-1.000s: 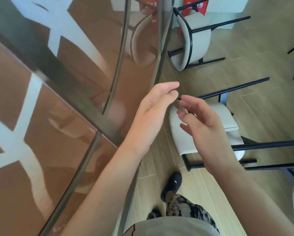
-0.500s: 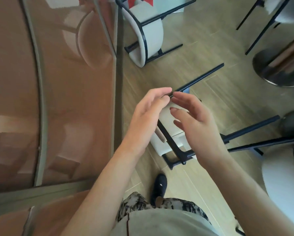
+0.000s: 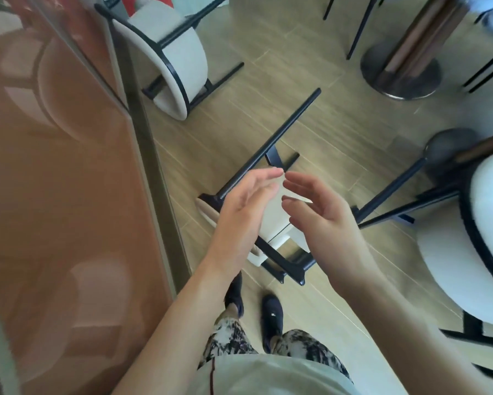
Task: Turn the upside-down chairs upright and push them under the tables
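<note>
A glossy brown table [image 3: 62, 195] fills the left of the frame. At far right stands a white chair [image 3: 473, 252] with a black frame; at upper left another white chair [image 3: 177, 61] lies tipped on the wood floor [image 3: 311, 95]. In the centre, an overturned chair [image 3: 271, 220] rests on the floor, black legs pointing up and right. Above it hover both hands, palms facing each other, fingers straight and relaxed: the left hand [image 3: 245, 212] and the right hand [image 3: 322, 215] hold nothing, fingertips nearly meeting. Dark shoes [image 3: 272, 315] show below.
</note>
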A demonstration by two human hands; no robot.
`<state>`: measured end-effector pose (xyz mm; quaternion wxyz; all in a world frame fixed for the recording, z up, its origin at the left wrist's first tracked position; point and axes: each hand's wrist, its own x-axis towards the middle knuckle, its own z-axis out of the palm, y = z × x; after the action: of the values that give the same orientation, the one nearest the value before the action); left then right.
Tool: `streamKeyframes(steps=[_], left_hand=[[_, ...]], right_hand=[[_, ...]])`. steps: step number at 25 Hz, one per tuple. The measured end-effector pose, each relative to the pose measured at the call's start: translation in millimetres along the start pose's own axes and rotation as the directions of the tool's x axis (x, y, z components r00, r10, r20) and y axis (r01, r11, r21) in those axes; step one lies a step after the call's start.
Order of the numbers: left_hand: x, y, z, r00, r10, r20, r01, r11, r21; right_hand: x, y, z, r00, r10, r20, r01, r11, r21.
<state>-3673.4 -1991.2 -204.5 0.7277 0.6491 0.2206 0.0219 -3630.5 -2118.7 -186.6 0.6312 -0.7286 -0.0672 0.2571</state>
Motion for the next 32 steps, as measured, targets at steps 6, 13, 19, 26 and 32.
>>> streamKeyframes(steps=[6,13,19,26,32], left_hand=[[68,9,-25,0.982,-0.041,0.184,0.033,0.998,0.046],[111,-12,-35,0.946,-0.137,0.293,0.099,0.985,0.141],[130,-46,-56,0.938,-0.253,0.236,0.232,0.966,0.114],[137,-106,-75,0.907,-0.391,0.159,0.380,0.920,0.096],[147,-191,-78,0.885,-0.460,0.076,0.449,0.884,0.129]], right_hand=[[35,-2,26,0.982,0.048,-0.183,-0.046,0.999,0.017],[37,35,65,0.933,0.177,-0.313,-0.169,0.984,0.055],[48,71,57,0.870,0.305,-0.387,-0.282,0.952,0.117],[82,117,31,0.790,0.381,-0.481,-0.328,0.925,0.193],[89,217,55,0.771,0.508,-0.384,-0.501,0.856,0.128]])
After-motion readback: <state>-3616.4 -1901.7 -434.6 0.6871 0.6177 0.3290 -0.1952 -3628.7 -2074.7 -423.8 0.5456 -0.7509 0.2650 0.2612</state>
